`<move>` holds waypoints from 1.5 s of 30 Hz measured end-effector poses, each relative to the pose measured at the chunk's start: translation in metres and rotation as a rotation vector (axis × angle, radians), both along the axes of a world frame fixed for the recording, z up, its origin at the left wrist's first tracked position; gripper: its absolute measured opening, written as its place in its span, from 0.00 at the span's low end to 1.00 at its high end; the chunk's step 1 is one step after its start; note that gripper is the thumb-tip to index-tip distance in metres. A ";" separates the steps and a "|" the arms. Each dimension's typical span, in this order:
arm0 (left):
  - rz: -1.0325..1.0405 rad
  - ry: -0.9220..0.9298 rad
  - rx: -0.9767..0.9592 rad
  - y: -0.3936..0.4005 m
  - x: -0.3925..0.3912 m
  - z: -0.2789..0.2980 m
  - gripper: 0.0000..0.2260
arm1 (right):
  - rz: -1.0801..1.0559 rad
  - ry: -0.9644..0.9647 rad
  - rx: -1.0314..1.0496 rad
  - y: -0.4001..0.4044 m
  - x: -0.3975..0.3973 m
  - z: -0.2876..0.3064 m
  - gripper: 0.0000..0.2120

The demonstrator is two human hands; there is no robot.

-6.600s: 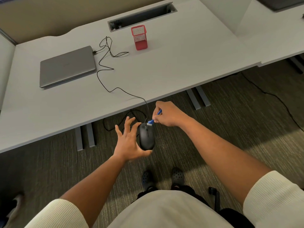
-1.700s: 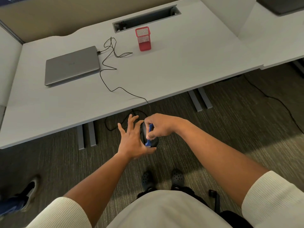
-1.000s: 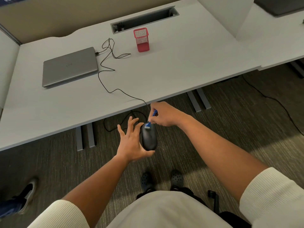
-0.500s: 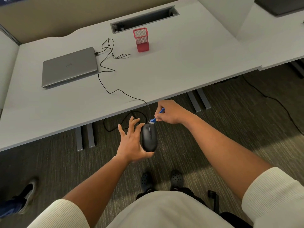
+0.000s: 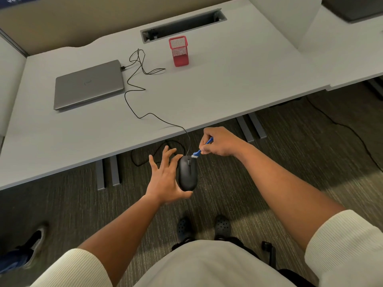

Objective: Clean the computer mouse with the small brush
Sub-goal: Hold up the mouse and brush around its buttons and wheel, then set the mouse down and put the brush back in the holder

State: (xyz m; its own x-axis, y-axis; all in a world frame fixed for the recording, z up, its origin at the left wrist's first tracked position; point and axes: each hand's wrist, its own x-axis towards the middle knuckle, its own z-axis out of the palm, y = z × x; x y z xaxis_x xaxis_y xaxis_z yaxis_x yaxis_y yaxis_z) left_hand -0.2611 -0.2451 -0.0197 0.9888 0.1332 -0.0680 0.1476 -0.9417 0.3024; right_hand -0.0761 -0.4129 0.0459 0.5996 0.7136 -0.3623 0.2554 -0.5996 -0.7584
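A black wired computer mouse (image 5: 187,175) is held in mid-air in front of the desk edge, above the carpet. My left hand (image 5: 163,183) supports it from the left, with the fingers spread and the thumb curled under its rear end. My right hand (image 5: 219,142) pinches a small blue brush (image 5: 199,152). The brush's white bristles touch the front edge of the mouse, near the scroll wheel. The mouse cable (image 5: 132,94) runs up over the desk to a closed laptop.
On the white desk (image 5: 228,79) lie a closed grey laptop (image 5: 89,83) and a red mesh pen cup (image 5: 178,51) near a cable slot (image 5: 183,24). Another person's shoe (image 5: 31,243) is at the lower left. My own feet stand on the carpet below.
The brush went from the middle of the mouse up to its front end, and my right hand rose with it. My left hand keeps the mouse in nearly the same place.
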 end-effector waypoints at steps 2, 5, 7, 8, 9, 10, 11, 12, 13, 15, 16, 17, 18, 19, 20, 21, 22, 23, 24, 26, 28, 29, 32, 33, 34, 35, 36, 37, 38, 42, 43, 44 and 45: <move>0.006 -0.005 -0.007 0.000 0.002 0.000 0.53 | -0.026 -0.010 0.008 -0.001 0.000 -0.002 0.08; 0.018 -0.016 -0.009 0.000 0.004 0.000 0.53 | 0.017 0.016 -0.019 -0.007 0.000 -0.003 0.09; 0.040 -0.024 -0.019 0.001 0.004 0.000 0.53 | 0.087 0.064 -0.066 -0.011 0.000 -0.002 0.10; 0.059 -0.030 -0.030 0.002 0.004 0.000 0.53 | 0.126 0.098 -0.093 -0.013 0.000 -0.001 0.10; 0.079 -0.036 -0.043 0.003 0.005 0.000 0.53 | 0.157 0.123 -0.115 -0.015 0.000 -0.001 0.10; 0.095 -0.042 -0.053 0.003 0.006 0.001 0.53 | 0.171 0.134 -0.128 -0.016 0.000 -0.002 0.10; 0.105 -0.048 -0.059 0.003 0.008 0.002 0.53 | 0.163 0.134 -0.131 -0.018 0.000 -0.002 0.10; 0.111 -0.053 -0.061 0.003 0.010 0.002 0.53 | 0.142 0.131 -0.124 -0.019 0.000 -0.002 0.10; 0.117 -0.057 -0.061 0.002 0.011 0.003 0.53 | 0.121 0.126 -0.114 -0.020 0.001 -0.002 0.11; 0.133 -0.072 -0.068 0.001 0.014 0.005 0.53 | 0.090 0.113 -0.087 -0.021 0.003 0.000 0.11; 0.143 -0.082 -0.079 -0.001 0.016 0.006 0.53 | 0.076 0.103 -0.073 -0.021 0.005 0.000 0.11; 0.153 -0.089 -0.092 -0.002 0.018 0.007 0.53 | 0.059 0.092 -0.058 -0.022 0.007 0.000 0.11; 0.161 -0.093 -0.103 -0.003 0.020 0.008 0.53 | 0.042 0.079 -0.046 -0.022 0.010 0.000 0.10; 0.168 -0.094 -0.115 -0.005 0.022 0.009 0.53 | 0.026 0.062 -0.040 -0.023 0.012 -0.002 0.10; 0.175 -0.095 -0.129 -0.006 0.024 0.009 0.53 | 0.011 0.047 -0.039 -0.023 0.014 -0.003 0.10; 0.183 -0.099 -0.145 -0.007 0.026 0.010 0.52 | -0.003 0.039 -0.038 -0.023 0.017 -0.005 0.09; 0.193 -0.106 -0.162 -0.009 0.028 0.011 0.52 | -0.013 0.037 -0.036 -0.023 0.019 -0.007 0.08; 0.205 -0.117 -0.180 -0.010 0.030 0.012 0.52 | -0.019 0.032 -0.035 -0.022 0.022 -0.008 0.09; 0.220 -0.130 -0.200 -0.011 0.033 0.013 0.52 | -0.021 0.018 -0.035 -0.022 0.025 -0.010 0.09; 0.252 -0.152 -0.234 -0.013 0.038 0.015 0.52 | -0.013 -0.038 -0.042 -0.021 0.030 -0.013 0.10; 0.284 -0.160 -0.257 -0.014 0.043 0.017 0.52 | 0.013 -0.099 -0.059 -0.019 0.036 -0.014 0.11; 0.299 -0.163 -0.267 -0.014 0.046 0.018 0.52 | 0.025 -0.118 -0.066 -0.018 0.039 -0.014 0.11; 0.315 -0.185 -0.293 -0.011 0.054 0.020 0.52 | 0.035 -0.135 -0.057 -0.014 0.046 -0.015 0.11; 0.314 -0.193 -0.300 -0.010 0.057 0.021 0.51 | 0.031 -0.142 -0.050 -0.012 0.049 -0.015 0.11; 0.315 -0.199 -0.308 -0.007 0.061 0.021 0.51 | 0.021 -0.149 -0.044 -0.009 0.052 -0.015 0.10; 0.318 -0.205 -0.318 -0.004 0.065 0.022 0.52 | 0.005 -0.156 -0.037 -0.006 0.055 -0.015 0.10; 0.323 -0.211 -0.326 -0.001 0.069 0.022 0.52 | -0.013 -0.162 -0.028 -0.003 0.059 -0.015 0.09; 0.330 -0.219 -0.332 0.003 0.074 0.021 0.52 | -0.028 -0.172 -0.020 0.001 0.063 -0.015 0.08; 0.338 -0.227 -0.338 0.007 0.079 0.020 0.52 | -0.037 -0.184 -0.015 0.004 0.067 -0.015 0.08; 0.353 -0.221 -0.342 0.028 0.102 0.015 0.53 | -0.097 -0.212 -0.001 0.024 0.088 -0.017 0.07; 0.349 -0.217 -0.338 0.035 0.109 0.014 0.53 | -0.112 -0.216 0.005 0.030 0.095 -0.017 0.07; 0.344 -0.215 -0.335 0.042 0.117 0.014 0.53 | -0.127 -0.217 0.016 0.037 0.101 -0.017 0.07; 0.340 -0.213 -0.333 0.049 0.126 0.013 0.53 | -0.143 -0.212 0.033 0.044 0.108 -0.016 0.06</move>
